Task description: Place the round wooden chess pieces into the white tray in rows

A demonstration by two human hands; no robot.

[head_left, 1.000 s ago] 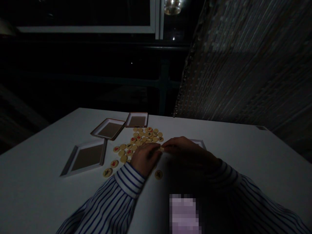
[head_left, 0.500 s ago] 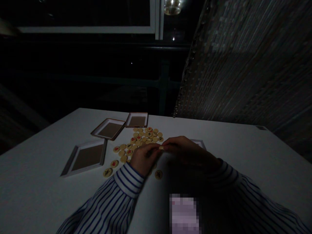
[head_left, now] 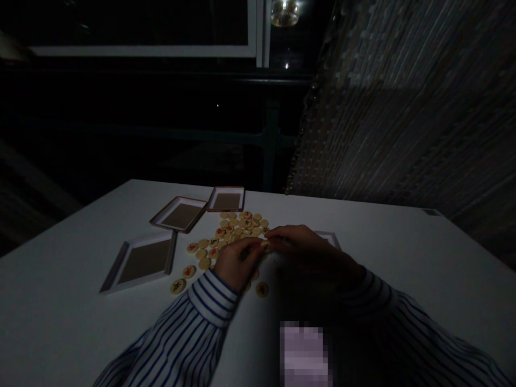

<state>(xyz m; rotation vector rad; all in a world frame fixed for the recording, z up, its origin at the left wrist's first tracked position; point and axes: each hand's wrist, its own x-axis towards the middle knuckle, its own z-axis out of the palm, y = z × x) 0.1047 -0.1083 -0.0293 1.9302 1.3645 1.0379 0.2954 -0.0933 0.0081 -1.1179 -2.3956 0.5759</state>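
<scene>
My left hand (head_left: pixel 235 264) and my right hand (head_left: pixel 304 247) meet over the near side of the pile. Between their fingertips they pinch one round wooden Chinese chess piece (head_left: pixel 265 245), its dark-marked face partly turned up. Past the hands lies a loose heap of Chinese chess pieces (head_left: pixel 237 232), some blank side up, some showing red or black characters. A black-marked piece (head_left: pixel 262 289) lies apart, just right of my left wrist. Two more, a red-marked piece (head_left: pixel 188 271) and a black-marked piece (head_left: pixel 177 286), rest left of that hand. Shadow hides much of my right hand.
On the white table (head_left: pixel 72 258) stand shallow open boxes: a white-walled tray (head_left: pixel 115 267) at left and two brown-edged trays (head_left: pixel 197 217) (head_left: pixel 228 190) behind. Another pale tray (head_left: pixel 334 239) is partly hidden behind my right hand. A string curtain (head_left: pixel 382 118) hangs beyond the right side.
The held piece has tilted, so more of its marked face shows now than its edge. Both hands stay in nearly the same place; the other pieces and trays have not moved.
</scene>
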